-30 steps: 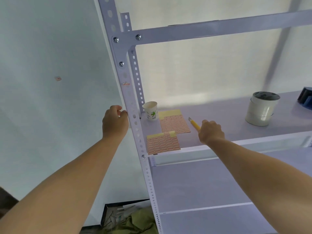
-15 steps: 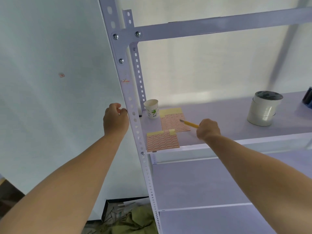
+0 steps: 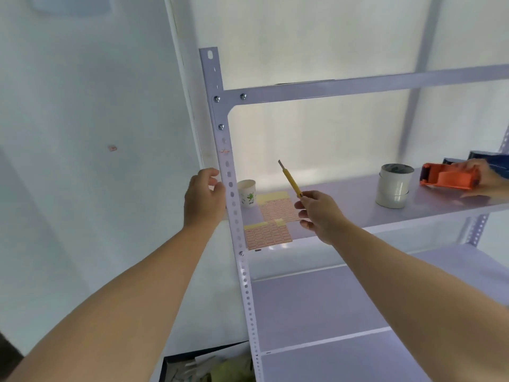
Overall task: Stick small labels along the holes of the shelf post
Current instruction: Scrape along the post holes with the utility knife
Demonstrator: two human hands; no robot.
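Note:
The white perforated shelf post [image 3: 234, 199] runs down the middle of the view, with one small orange label [image 3: 224, 151] stuck on it near the top. My left hand [image 3: 204, 197] rests against the post's left edge, fingers curled beside the holes. My right hand [image 3: 319, 213] holds a yellow utility knife [image 3: 290, 180] up in the air, blade tip pointing up and left, above the shelf. Two sheets of small orange labels lie on the shelf: one near the front edge [image 3: 267, 235], one further back [image 3: 278, 206].
A paper cup [image 3: 247, 193] stands right behind the post. A white tape roll [image 3: 394, 189] sits on the shelf [image 3: 344, 199] to the right. Another person's hand [image 3: 487, 175] holds an orange tape dispenser [image 3: 449, 177] at far right. A box of clutter [image 3: 209, 365] lies on the floor.
My right hand lifted the yellow knife off the shelf, from lying near the label sheets to pointing upward. The view shifted up and left. Another person's hand with an orange dispenser came into view.

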